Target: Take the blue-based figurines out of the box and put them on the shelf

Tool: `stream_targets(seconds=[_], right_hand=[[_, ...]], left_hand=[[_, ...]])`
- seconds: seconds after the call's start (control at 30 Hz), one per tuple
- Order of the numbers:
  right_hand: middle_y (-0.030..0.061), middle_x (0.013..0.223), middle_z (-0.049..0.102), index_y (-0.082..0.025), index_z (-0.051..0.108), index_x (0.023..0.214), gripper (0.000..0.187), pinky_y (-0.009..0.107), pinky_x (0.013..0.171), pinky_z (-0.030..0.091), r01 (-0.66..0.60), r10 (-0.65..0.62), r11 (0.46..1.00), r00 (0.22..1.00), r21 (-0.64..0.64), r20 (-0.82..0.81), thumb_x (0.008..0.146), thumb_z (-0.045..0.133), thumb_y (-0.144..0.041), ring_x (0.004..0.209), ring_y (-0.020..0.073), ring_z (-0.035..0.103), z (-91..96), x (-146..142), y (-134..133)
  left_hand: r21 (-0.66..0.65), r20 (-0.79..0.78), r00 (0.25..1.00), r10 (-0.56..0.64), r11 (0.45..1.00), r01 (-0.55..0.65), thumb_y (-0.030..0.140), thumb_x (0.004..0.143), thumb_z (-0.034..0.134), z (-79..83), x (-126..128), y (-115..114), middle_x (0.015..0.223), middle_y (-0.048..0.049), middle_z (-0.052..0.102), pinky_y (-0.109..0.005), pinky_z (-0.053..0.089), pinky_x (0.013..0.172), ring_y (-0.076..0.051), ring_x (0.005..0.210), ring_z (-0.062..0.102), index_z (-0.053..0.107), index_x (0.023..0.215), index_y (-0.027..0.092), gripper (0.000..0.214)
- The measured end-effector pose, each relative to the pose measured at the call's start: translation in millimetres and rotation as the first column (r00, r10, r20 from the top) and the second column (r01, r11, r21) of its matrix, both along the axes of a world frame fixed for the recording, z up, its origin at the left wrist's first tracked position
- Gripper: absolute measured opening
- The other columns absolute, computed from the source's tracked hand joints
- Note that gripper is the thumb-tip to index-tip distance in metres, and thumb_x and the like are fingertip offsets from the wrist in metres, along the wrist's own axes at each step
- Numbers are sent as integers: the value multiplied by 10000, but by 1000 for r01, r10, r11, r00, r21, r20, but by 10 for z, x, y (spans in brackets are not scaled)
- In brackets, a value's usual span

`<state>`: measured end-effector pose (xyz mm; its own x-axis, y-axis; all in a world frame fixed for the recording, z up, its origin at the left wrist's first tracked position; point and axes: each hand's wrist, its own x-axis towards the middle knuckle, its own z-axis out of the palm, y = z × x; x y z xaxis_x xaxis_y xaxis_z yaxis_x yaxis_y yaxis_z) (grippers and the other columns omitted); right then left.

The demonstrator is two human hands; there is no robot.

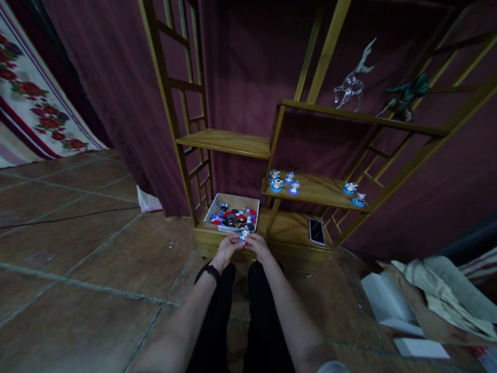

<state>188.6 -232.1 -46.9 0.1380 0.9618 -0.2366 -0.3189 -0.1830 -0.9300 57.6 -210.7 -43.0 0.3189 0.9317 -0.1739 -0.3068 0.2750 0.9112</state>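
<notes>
Both my hands meet in front of the box, pinching one small white-and-purple figurine between them. My left hand, with a dark band on its wrist, grips it from the left. From the right, my right hand closes on the same figurine. Just beyond stands an open cardboard box, filled with several figurines and red and black round bases. On the middle right shelf, several similar figurines stand: a purple-based one among the left group, and a blue-based one in the right pair.
A phone lies on the bottom shelf at right. Higher up are a clear glass deer and a dark green statuette. An empty-looking upper left shelf juts out above the box. White boxes and cloth lie on the floor at right.
</notes>
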Motion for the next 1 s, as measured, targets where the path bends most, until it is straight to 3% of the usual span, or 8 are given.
stream_targets(seconds=[0.23, 0.43, 0.7, 1.0], right_hand=[[34, 776, 673, -162, 668, 830, 348, 315, 724, 496, -88, 87, 996, 995, 24, 42, 552, 722, -364, 735, 165, 628, -43, 67, -7], [46, 879, 675, -173, 658, 879, 370, 321, 768, 486, -113, 113, 993, 994, 44, 6, 567, 710, -364, 811, 176, 630, -24, 75, -30], [38, 800, 679, -168, 633, 832, 342, 308, 724, 499, -14, 12, 999, 999, -32, -46, 541, 717, -328, 738, 165, 638, 25, 52, -19], [29, 740, 672, -160, 623, 759, 295, 311, 706, 497, 3, -4, 999, 1000, -51, -25, 524, 713, -314, 693, 160, 631, 30, 50, -12]], left_hand=[[46, -47, 998, -46, 998, 49, 132, 435, 782, 15, -31, -1, 626, -28, 647, -243, 418, 584, -115, 559, 568, 652, 781, 114, 370], [53, -37, 999, 33, 998, -31, 139, 443, 777, 33, -9, -44, 625, 0, 627, -257, 432, 624, -119, 581, 574, 614, 807, 138, 398], [52, -21, 997, 78, 996, -77, 138, 453, 765, 23, 20, -39, 607, 22, 606, -271, 445, 646, -118, 580, 575, 560, 795, 150, 399], [76, -78, 992, 95, 993, -89, 99, 430, 772, 39, 32, -34, 610, 12, 623, -274, 452, 642, -128, 574, 581, 556, 717, 148, 363]])
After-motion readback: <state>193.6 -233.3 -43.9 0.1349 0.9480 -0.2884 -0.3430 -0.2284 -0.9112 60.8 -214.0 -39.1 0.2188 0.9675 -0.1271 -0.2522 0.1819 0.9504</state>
